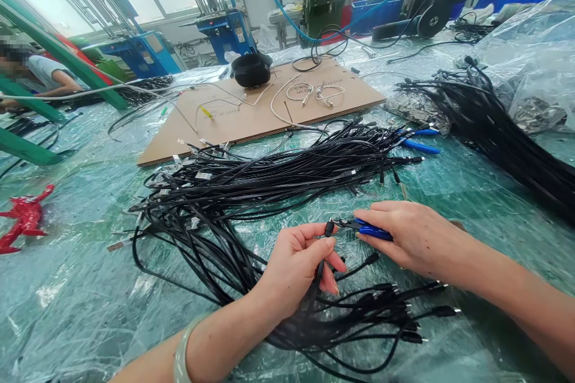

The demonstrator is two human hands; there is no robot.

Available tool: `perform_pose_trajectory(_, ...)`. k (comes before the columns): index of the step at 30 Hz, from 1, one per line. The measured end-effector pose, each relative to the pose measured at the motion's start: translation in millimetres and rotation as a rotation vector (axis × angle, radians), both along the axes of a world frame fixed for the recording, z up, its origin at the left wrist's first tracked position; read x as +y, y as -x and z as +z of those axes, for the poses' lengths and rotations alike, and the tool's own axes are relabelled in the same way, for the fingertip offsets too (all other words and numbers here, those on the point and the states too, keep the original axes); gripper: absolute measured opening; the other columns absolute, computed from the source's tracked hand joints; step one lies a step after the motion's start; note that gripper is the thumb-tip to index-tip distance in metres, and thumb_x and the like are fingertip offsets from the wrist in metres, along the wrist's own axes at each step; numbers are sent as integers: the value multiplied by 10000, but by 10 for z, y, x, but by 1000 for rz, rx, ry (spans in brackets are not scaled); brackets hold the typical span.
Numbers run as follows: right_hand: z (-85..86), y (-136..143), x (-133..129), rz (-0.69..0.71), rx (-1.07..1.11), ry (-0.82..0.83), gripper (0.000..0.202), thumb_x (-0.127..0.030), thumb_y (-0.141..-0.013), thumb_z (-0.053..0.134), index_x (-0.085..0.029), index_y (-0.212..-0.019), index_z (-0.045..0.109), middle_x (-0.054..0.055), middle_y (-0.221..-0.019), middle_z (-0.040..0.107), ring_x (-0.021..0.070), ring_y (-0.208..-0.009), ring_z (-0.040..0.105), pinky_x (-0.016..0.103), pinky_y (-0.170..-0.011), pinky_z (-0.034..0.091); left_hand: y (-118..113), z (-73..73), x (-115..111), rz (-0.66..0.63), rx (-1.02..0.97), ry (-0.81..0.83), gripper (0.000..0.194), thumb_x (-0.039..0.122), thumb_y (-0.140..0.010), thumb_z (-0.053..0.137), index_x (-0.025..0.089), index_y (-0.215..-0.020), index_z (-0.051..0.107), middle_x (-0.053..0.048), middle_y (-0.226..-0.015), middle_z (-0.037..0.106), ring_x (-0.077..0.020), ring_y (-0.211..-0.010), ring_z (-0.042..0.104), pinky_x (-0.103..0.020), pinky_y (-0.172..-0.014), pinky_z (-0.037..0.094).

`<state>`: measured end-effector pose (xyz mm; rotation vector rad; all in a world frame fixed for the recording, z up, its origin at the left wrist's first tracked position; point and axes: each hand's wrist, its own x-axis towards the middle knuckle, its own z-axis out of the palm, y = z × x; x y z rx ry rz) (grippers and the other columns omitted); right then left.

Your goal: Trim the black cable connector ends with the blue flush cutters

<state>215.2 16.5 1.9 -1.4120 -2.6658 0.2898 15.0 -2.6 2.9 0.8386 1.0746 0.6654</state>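
Note:
Between its thumb and forefinger, my left hand (294, 266) pinches a black cable (329, 228) just below its end connector. My right hand (415, 233) is wrapped round blue-handled cutters (374, 231), whose jaws point left and meet or nearly meet the connector's tip. Under and around my left hand spreads a bunch of black cables (359, 311), with their connector ends toward the right. A larger pile of black cables (278, 170) lies just beyond both hands.
Flat brown cardboard (265, 105) carries a black round object (251, 70) and white cables. More black cables (507, 119) lie at right, beside another blue-handled tool (421, 146). A red figure (27, 215) is at left. A person (49, 78) sits behind green bars.

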Motion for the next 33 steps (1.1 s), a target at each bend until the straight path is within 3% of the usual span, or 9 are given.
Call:
perform_pose_trajectory(19, 28, 38, -9, 29, -50, -193, 184, -232, -802, 579, -151, -959, 629, 60, -796, 633, 216, -700, 598, 317, -590, 446, -2, -5, 2, 7, -13, -7, 154, 247, -792, 594, 110, -843, 639, -38, -575, 670, -73, -326, 523, -146, -355, 364)
perform_pose_trajectory(33, 11, -5, -6, -7, -15, -18, 215, -288, -873, 489, -183, -1004, 624, 51, -823, 648, 195, -703, 610, 291, -585, 435, -11, 8, 13, 7, -15, 6, 169, 241, -789, 598, 107, -877, 654, -33, -565, 664, -71, -326, 523, -143, -354, 368)
